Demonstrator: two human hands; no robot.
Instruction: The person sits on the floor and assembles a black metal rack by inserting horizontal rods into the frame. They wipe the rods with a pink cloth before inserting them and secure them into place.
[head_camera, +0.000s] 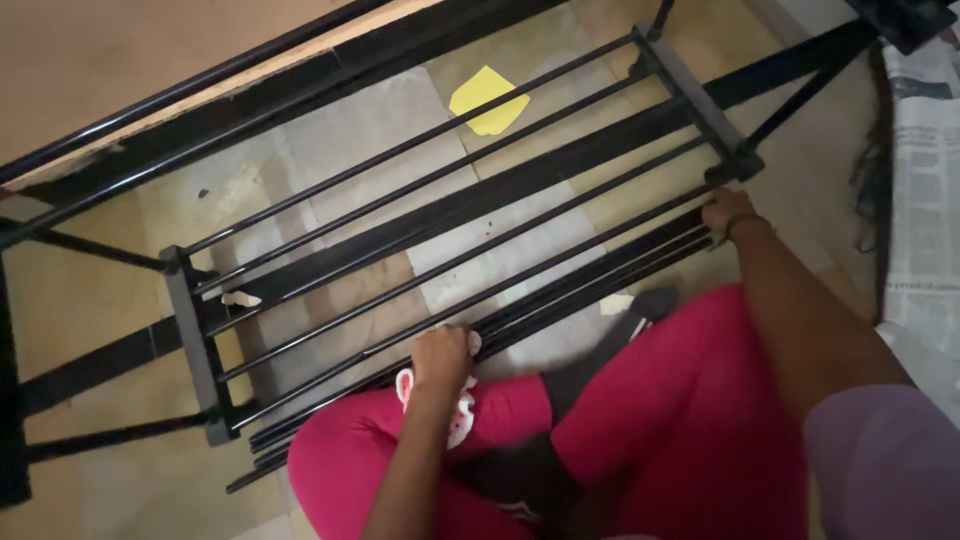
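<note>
Black metal rods run under both our hands. Our left hand (441, 357) is closed in a fist around one of the near rods (560, 300), just above our knee in bright pink trousers (690, 420). Our right hand (728, 213) is curled over the ends of the same bundle, where they meet the rack's right end bracket (700, 100). The rack frame (190, 340) lies flat on the tiled floor (100, 290), with four spaced rods already spanning between its two end brackets. The near rods lie close together, not yet spread like the others. We judge the step in hand to be seating a near rod into the right bracket; the next move seems to call for lining the rod end up with its socket while the left hand steadies the length. A yellow paper scrap (489, 99) lies beyond the rack, and newspaper (925, 200) at the right.
</note>
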